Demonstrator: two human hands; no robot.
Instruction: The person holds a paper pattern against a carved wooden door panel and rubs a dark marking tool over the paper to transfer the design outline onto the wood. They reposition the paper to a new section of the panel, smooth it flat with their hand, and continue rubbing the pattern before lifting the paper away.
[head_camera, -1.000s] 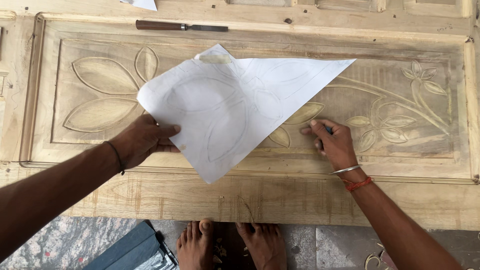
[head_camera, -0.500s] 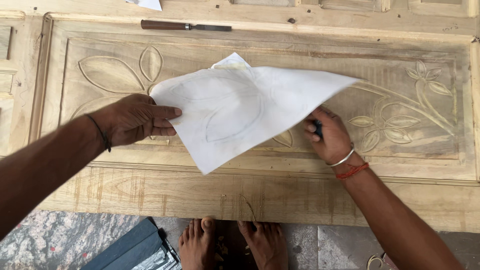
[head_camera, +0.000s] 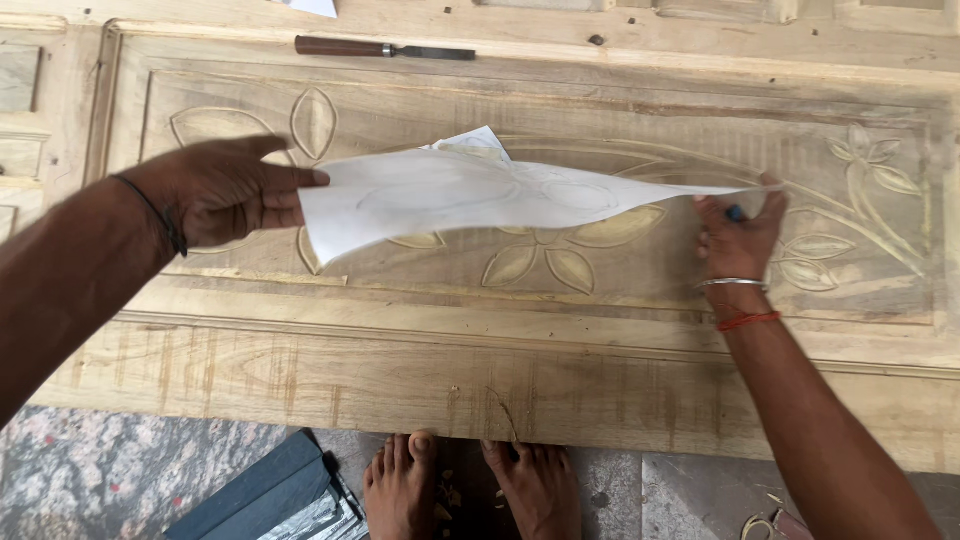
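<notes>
A white paper sheet (head_camera: 470, 195) with faint drawn outlines hangs stretched between both hands, lifted off a carved wooden door panel (head_camera: 600, 330). My left hand (head_camera: 225, 190) grips the sheet's left edge with its fingers extended. At the right, the sheet's pointed tip is pinched in my right hand (head_camera: 738, 235), which also holds a blue pen (head_camera: 735, 212). Under the paper the panel shows a carved flower (head_camera: 545, 260). Carved leaves (head_camera: 860, 190) run off to the right.
A chisel with a dark wooden handle (head_camera: 385, 48) lies on the panel's far frame. My bare feet (head_camera: 400, 485) stand on the stone floor below the near edge. A dark grey flat object (head_camera: 260, 495) lies at the bottom left.
The sheet has risen off the panel and now looks nearly edge-on. My left hand moved up and left with its edge; my right hand shifted right with the tip.
</notes>
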